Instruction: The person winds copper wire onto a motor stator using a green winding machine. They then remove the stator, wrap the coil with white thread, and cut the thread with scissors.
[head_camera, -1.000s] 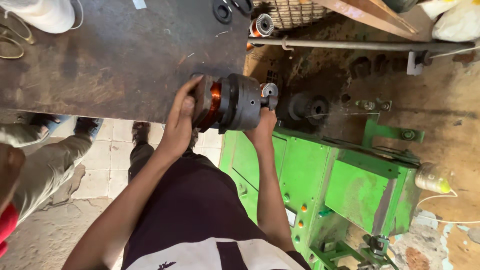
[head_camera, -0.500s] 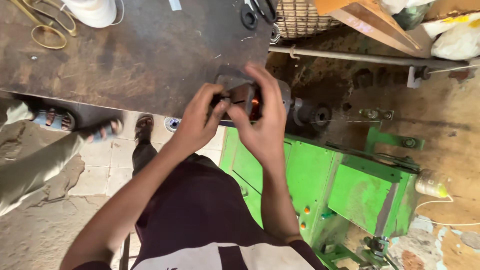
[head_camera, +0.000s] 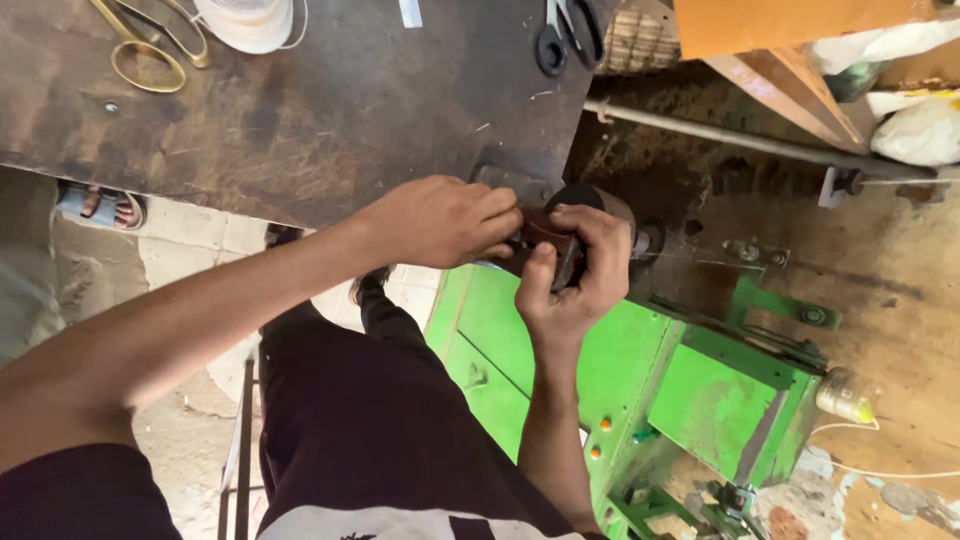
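Note:
Both my hands are closed around a dark round coil former (head_camera: 556, 238) at the near edge of a dark wooden workbench (head_camera: 300, 110). My left hand (head_camera: 445, 222) covers its left side, fingers curled over it. My right hand (head_camera: 580, 275) grips it from below and from the right, thumb up across its face. The part sits on the shaft of a green winding machine (head_camera: 690, 380). Most of the former is hidden by my fingers.
On the bench lie brass-handled scissors (head_camera: 150, 50), a white tape roll (head_camera: 245, 20) and black-handled scissors (head_camera: 565, 35). A metal rod (head_camera: 740, 140) runs right. A small bottle (head_camera: 845, 395) stands by the machine. Another person's sandalled foot (head_camera: 100, 205) shows left.
The copper winding seen earlier is now covered by my hands. My right hand has shifted from over the part to under and beside it. The view has moved closer and slightly left.

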